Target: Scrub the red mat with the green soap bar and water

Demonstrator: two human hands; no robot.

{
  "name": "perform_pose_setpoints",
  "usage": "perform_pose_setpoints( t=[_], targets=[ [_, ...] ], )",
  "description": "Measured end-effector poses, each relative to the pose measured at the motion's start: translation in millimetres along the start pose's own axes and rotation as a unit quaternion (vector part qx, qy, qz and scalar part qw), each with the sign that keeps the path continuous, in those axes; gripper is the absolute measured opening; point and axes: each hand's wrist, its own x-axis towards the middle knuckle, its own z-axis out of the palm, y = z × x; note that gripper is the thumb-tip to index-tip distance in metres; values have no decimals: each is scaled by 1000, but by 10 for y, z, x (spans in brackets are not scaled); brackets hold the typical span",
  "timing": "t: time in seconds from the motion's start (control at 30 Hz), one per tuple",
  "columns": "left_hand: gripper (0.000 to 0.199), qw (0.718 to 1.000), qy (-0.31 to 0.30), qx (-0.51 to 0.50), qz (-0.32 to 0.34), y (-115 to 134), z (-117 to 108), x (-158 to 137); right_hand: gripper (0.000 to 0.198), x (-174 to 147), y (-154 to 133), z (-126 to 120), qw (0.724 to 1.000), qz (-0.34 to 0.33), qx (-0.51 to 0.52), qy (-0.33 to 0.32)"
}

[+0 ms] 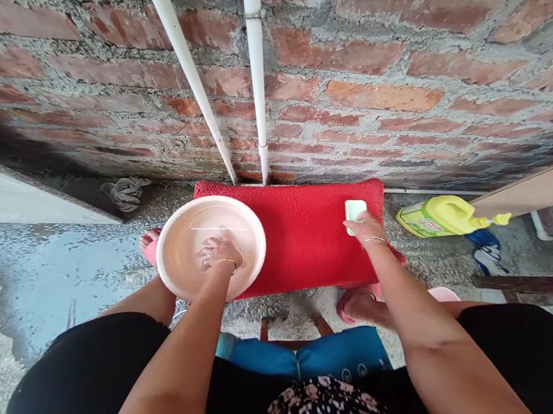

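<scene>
My left hand [222, 252] is dipped in the water of a pale pink basin [163, 264], its fingers apart and seen through the surface with nothing in them. The basin rests on the left end of a red cloth-covered surface [305, 237], which looks wet. Over that surface's right end, my right hand [367, 226] grips a pale green rectangular bar [356, 209] that looks like soap. Thumb and fingers hold its lower part, and whether the bar touches the red cloth I cannot tell.
A yellow jug [439, 215] with a pump top lies at the right. White pipes [259, 68] run down the brick wall [363, 55]. A grey rag [126, 193] lies by the wall at left. A dark wooden bar [543, 285] is low on the right. The floor [36, 263] is wet.
</scene>
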Motion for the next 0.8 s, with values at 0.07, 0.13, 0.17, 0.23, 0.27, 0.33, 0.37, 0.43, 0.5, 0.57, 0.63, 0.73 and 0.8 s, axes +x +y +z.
perform_pose_setpoints(
  t=[0.07, 0.13, 0.17, 0.23, 0.27, 0.33, 0.37, 0.43, 0.5, 0.57, 0.63, 0.73, 0.8],
  targets=[
    [131, 1000, 2, 17, 4, -2, 0, 1, 46, 69, 229, -60, 998, 46, 30, 10],
    [131, 1000, 3, 22, 6, 0, -6, -9, 43, 95, 311, -88, 997, 59, 46, 11],
    [131, 1000, 4, 21, 7, 2, -9, -15, 42, 97, 305, -94, 997, 62, 48, 12],
    [130, 1000, 3, 20, 5, 7, -10, -20, 41, 83, 239, -95, 996, 73, 46, 16],
    [129, 1000, 2, 21, 4, 8, -7, -18, 40, 66, 187, -86, 995, 80, 49, 18],
    [127, 1000, -1, 26, 1, 8, 8, -4, 40, 9, 50, -39, 994, 84, 66, 23],
    [127, 1000, -1, 28, 0, 6, 18, 6, 40, -35, -40, 3, 994, 75, 76, 23],
    [127, 1000, 0, 29, 1, -2, 35, 25, 42, -156, -286, 126, 996, 29, 87, 14],
    [126, 1000, 3, 29, 1, -10, 43, 33, 44, -310, -621, 282, 996, -42, 75, -9],
    [126, 1000, 3, 28, 1, -15, 39, 29, 46, -468, -1014, 433, 990, -125, 47, -36],
    [125, 1000, 1, 26, 1, -15, 29, 20, 47, -597, -1394, 543, 977, -206, 10, -56],
    [124, 1000, -1, 29, 2, -8, 16, 12, 49, -671, -1783, 591, 949, -305, -57, -53],
    [125, 999, -3, 36, -1, 1, 12, 11, 51, -617, -1855, 543, 941, -324, -90, -47]
  ],
)
